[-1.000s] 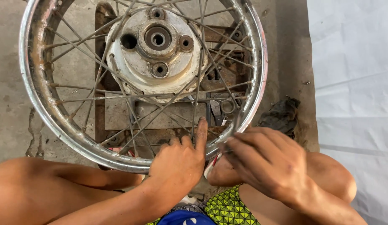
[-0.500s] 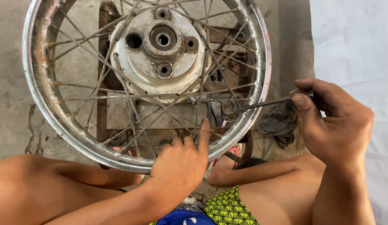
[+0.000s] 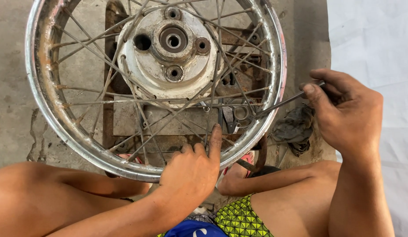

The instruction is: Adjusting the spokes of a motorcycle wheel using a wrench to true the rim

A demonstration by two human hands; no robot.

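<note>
Dozens of thin spokes cross our rusty wheel point(image 3: 39, 87), its pale hub point(image 3: 171, 48) scuffed, lying flat on the concrete floor point(image 3: 13, 118) before our knees. Our left hand point(image 3: 193, 169) rests curled on the near rim, forefinger out. Our right hand's point(image 3: 346, 114) grip pinches a slim rod point(image 3: 283, 102) poking past the rim, near a rag point(image 3: 296, 127).

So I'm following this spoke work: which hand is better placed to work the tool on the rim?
Probably the right hand: it already grips the thin metal tool, whose tip reaches the rim. The left hand rests on the rim's near edge, steadying the wheel.
</note>
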